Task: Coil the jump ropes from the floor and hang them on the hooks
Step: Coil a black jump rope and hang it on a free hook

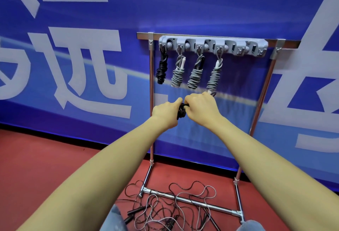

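Observation:
A coiled black jump rope [182, 111] sits between my two hands, held up in front of the rack. My left hand [167, 110] grips its left side and my right hand [200, 105] pinches its top end. The grey hook rail [212, 45] on the metal rack carries several coiled ropes: one black rope [161, 69] at the left and three grey ropes [196, 73] to its right. The two hooks at the rail's right end [255, 49] are bare. Loose black and grey ropes [172, 210] lie tangled on the red floor by the rack's base.
The chrome rack frame [151, 102] stands against a blue banner wall [91, 56] with white lettering. Its base bar [192, 202] crosses the tangled ropes. My knees in blue jeans [113, 219] show at the bottom edge.

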A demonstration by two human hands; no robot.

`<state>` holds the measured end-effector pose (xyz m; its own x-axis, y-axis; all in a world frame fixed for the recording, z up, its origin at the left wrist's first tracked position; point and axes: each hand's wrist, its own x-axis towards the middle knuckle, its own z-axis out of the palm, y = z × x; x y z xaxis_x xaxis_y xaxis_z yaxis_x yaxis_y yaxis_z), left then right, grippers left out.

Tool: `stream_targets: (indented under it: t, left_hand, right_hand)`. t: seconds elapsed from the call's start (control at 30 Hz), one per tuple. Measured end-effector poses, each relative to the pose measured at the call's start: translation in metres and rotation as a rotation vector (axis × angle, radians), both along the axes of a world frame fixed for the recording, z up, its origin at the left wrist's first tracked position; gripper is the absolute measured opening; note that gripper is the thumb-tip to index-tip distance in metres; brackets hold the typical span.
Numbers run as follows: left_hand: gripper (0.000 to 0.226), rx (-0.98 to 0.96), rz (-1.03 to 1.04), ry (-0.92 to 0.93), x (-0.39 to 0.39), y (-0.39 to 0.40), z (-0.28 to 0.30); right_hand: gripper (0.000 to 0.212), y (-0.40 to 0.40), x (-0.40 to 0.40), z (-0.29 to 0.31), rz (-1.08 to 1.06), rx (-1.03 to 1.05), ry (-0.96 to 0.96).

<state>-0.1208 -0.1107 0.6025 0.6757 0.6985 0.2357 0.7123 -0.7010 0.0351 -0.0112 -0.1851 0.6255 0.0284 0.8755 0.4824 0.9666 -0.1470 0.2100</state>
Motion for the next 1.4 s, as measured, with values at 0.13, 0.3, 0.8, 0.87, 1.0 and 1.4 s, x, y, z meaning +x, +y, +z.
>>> stream_targets:
  t: [0.13, 0.3, 0.8, 0.87, 1.0, 1.4]
  left_hand:
    - [0.037, -0.066, 0.039, -0.149, 0.002, 0.002, -0.005]
    - [0.034, -0.127, 0.081, -0.403, 0.005, 0.002, -0.008]
    - [0.053, -0.397, -0.088, -0.784, 0.01, -0.003, 0.018]
    - [0.066, -0.239, -0.115, -0.772, 0.01, -0.003, 0.021]
    - [0.061, -0.034, -0.035, -0.614, 0.01, -0.014, 0.026]
    - [0.039, -0.089, 0.033, -0.687, 0.008, -0.006, 0.022]
  right_hand:
    - [0.019, -0.004, 0.0, -0.013, -0.005, 0.087, 0.296]
    - [0.013, -0.005, -0.002, -0.014, 0.025, 0.214, 0.62]
    - [0.003, -0.006, 0.007, 0.002, 0.296, 0.277, 1.252]
    - [0.006, -0.008, 0.006, 0.004, 0.315, 0.32, 1.295]
    - [0.005, -0.008, 0.003, 0.009, 0.326, 0.327, 1.249]
    - [0.008, -0.012, 0.007, 0.005, 0.215, 0.24, 0.803]
